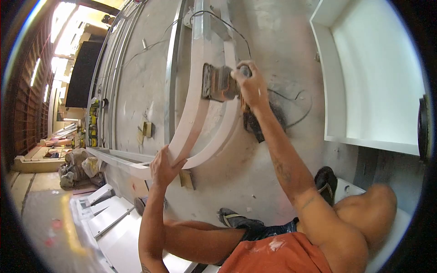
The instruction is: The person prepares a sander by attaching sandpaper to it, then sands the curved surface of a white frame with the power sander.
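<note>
My right hand (254, 88) is wrapped around the rear handle of an electric sander (219, 83), whose pad end rests against a curved white frame (199, 102). A dark cord runs from the sander's area toward the top of the frame. Lower down, my left hand (165, 166) grips the bend of the same frame, thumb on its near side and fingers partly hidden behind it. A second curved strip (227, 123) of the frame runs alongside the first, and the two sweep from the top down to the left.
A white open box or cabinet (378, 68) stands at the right. A dark bundle with cable (264, 120) lies on the dusty floor behind my right wrist. Metal bars (175, 68) run along the left. White panels (111, 216) and crumpled bags (82, 168) are at lower left.
</note>
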{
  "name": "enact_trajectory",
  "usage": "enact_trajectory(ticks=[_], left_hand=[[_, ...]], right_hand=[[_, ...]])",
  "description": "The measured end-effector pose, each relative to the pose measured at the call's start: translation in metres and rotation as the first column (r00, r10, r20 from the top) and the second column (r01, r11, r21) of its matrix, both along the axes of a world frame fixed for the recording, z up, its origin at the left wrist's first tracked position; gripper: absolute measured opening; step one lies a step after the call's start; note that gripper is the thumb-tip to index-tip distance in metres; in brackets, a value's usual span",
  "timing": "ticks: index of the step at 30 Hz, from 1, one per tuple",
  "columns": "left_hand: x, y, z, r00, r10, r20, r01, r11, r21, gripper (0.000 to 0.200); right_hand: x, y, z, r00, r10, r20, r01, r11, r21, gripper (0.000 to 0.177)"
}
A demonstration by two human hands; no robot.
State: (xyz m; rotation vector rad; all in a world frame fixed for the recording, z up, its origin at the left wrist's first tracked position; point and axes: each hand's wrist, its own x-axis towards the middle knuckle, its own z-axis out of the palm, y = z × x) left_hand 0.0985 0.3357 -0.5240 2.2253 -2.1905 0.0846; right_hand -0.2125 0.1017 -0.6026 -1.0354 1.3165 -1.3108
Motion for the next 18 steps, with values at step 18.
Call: enact_trajectory(ticks=[18], left_hand=[[-0.006,0.002,0.000,0.999,0.026,0.035,-0.024,0.999,-0.043,0.075]], right_hand=[[0.008,0.044,0.021,0.997,-0.067,0.047,0.069,0.996,-0.059,0.034]])
